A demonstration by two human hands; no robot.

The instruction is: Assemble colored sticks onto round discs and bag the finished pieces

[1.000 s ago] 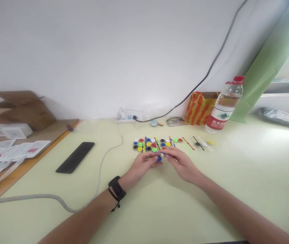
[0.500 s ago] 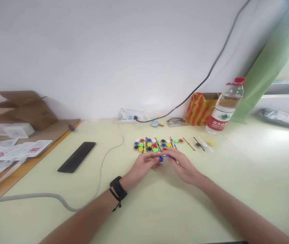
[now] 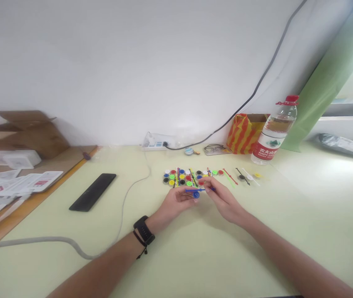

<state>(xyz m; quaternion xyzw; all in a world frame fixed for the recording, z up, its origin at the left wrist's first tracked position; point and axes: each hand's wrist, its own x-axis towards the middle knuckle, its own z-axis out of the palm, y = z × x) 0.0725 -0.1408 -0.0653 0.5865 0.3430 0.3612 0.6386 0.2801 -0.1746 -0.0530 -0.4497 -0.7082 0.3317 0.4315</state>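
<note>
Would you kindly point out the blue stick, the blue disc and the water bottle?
Blue stick (image 3: 200, 190): head view, on its middle.
Blue disc (image 3: 196, 195): head view, on its face.
Water bottle (image 3: 271, 140): head view, on its label.

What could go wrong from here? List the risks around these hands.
The thin blue strip, which the right hand pinches, could slip from its grip. The small blue disc in the left hand might drop. The right hand is close to the rows of coloured discs and might knock some out of place.
</note>
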